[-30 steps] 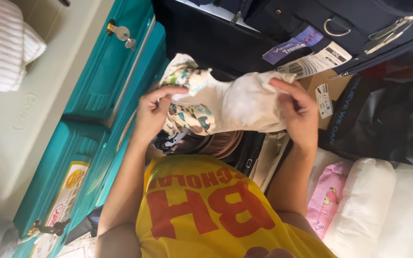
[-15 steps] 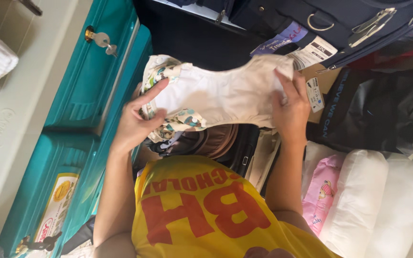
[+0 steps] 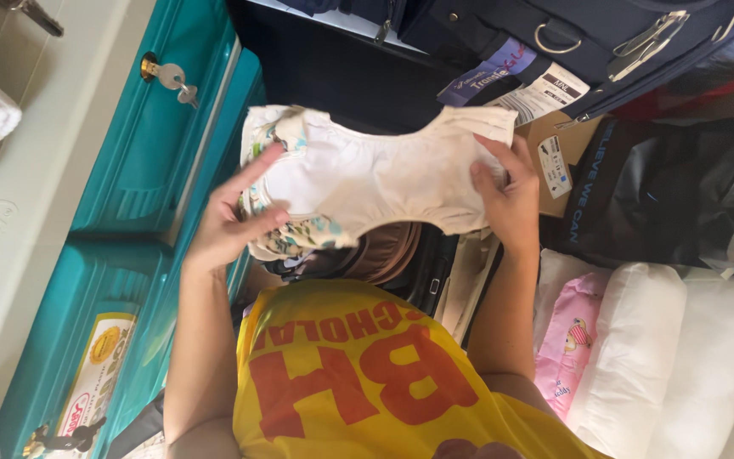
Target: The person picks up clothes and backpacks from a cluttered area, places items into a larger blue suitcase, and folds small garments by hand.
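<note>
I hold a small white cloth garment with a colourful patterned outer side stretched out in front of my chest. My left hand grips its left end, thumb on top and index finger extended along the white lining. My right hand pinches the garment's right end. The patterned fabric shows at the left edge and along the lower rim. Below the garment lies a brown and black bag, partly hidden by the cloth and my yellow shirt.
Teal metal trunks with a key in a lock stand at the left, beside a cream surface. A dark blue suitcase with tags sits at the top. A black bag, white pillows and a pink pack lie at the right.
The garment has been opened from a bunched shape to a spread one. My left hand slid lower along its left end; my right hand shifted slightly left. The view drifted a little.
</note>
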